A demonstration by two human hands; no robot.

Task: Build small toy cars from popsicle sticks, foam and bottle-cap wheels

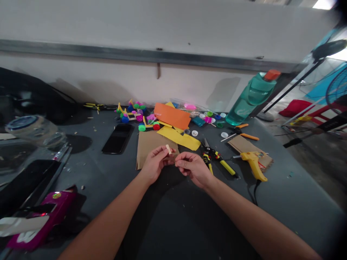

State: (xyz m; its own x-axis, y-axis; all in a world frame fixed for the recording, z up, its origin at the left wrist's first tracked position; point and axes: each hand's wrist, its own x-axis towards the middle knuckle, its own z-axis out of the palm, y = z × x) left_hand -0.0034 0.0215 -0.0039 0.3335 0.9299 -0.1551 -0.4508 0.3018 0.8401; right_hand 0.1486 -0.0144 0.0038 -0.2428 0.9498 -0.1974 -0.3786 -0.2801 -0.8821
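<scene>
1. Bottle-cap models (135, 115): look assembled, at the back of the table (284, 195).
2. Left hand (155, 162): pinches short wooden piece (168, 149) above brown cardboard (148, 146); piece joined to nothing.
3. Right hand (193, 168): fingers curled, touching left; contents cannot be told.
4. Glue gun (253, 162): lying untouched.

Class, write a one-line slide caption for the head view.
Left hand holds a small stick piece, right hand beside it, over brown cardboard; snips, glue gun and bottle caps nearby.

Bare left hand (155, 163), right hand (194, 168), forearms (114, 216)
</scene>
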